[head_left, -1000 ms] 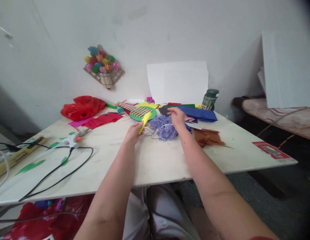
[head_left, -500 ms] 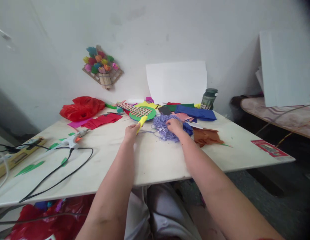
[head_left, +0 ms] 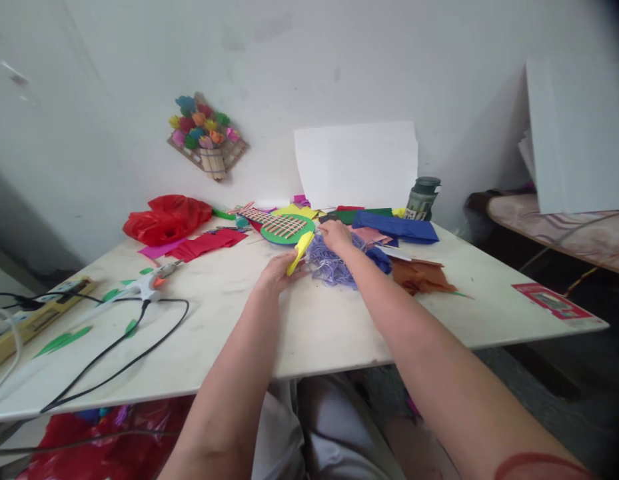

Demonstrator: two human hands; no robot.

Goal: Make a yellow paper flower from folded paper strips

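My left hand (head_left: pixel 276 272) is closed round a small yellow paper piece (head_left: pixel 299 252), held just above the white table (head_left: pixel 309 320). My right hand (head_left: pixel 335 235) rests on the far side of a tangle of purple thread (head_left: pixel 332 267), fingers curled into it. Just beyond both hands lies a green paper disc with a woven strip lattice (head_left: pixel 286 229). Whether a strand runs between the thread and the yellow piece I cannot make out.
Red paper pieces (head_left: pixel 204 242), a red plastic bag (head_left: pixel 166 217), blue paper (head_left: pixel 396 227), brown paper (head_left: pixel 422 277) and a green jar (head_left: pixel 422 199) ring the work spot. A glue gun (head_left: pixel 149 281) with black cable (head_left: pixel 119 347) lies left. A white sheet (head_left: pixel 356 163) leans on the wall.
My right hand moved from the near side of the purple thread to its far side, toward the green disc. My left hand shifted slightly right with the yellow piece.
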